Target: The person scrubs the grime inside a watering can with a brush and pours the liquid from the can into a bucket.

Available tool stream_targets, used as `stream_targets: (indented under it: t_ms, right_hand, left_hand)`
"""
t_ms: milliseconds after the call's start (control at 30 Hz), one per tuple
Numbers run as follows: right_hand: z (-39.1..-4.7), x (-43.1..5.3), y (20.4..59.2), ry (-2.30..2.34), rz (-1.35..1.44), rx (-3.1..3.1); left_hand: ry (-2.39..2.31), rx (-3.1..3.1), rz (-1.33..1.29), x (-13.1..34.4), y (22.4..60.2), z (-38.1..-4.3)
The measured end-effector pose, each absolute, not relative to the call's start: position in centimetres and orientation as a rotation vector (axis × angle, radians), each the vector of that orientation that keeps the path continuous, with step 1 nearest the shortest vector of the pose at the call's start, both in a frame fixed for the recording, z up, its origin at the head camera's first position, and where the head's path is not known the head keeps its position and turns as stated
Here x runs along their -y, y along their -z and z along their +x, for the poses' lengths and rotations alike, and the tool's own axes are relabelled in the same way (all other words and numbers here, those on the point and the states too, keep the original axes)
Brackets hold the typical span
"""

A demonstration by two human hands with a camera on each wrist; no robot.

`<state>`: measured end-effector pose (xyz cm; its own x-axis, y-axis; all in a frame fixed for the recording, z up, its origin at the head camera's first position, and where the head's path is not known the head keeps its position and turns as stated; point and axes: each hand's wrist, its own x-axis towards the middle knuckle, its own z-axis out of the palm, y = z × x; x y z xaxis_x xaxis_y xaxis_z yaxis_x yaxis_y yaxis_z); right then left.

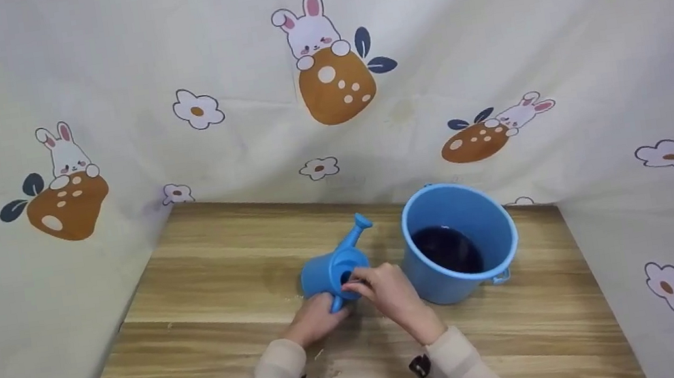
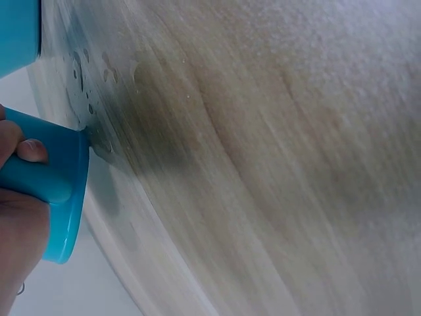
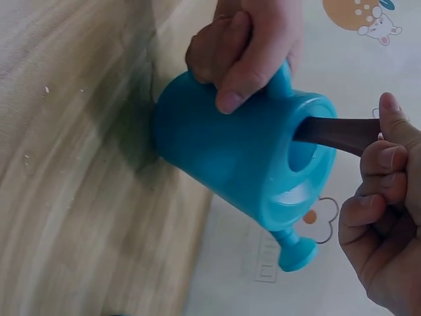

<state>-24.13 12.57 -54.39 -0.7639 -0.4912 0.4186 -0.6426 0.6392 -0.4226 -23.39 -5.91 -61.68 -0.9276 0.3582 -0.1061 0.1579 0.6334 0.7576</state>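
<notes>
Pale cloth printed with rabbits surrounds the wood-grain tabletop, and from where I stand I see a small blue toy watering can close to its middle. Its spout points to one o'clock. At seven o'clock of the can, the left hand has its fingers curled round the handle. At four o'clock, the right hand pinches the end of a dark brown strip, whose other part goes into the mouth of the can; what object it is exactly, I cannot tell. At three o'clock stands a blue bucket with dark liquid inside.

I suppose the can is of thin, rather stiff plastic, light when empty, heavier and easier to tip if it is filled. Some drops lie on the wood, so smooth walls may become slippery; the loop handle seems the surest place to hold. The strip looks light, and its outer end gives the best pinch.
</notes>
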Motion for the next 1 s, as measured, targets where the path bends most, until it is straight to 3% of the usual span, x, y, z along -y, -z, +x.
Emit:
stream_targets:
  t_ms: [1000]
  right_hand:
    - [-23.9, -13.3, 53.8, -1.055, 0.652, 2.555]
  left_hand:
    - [-1.192, -2.628, 0.406, 5.9, 61.9, -23.6]
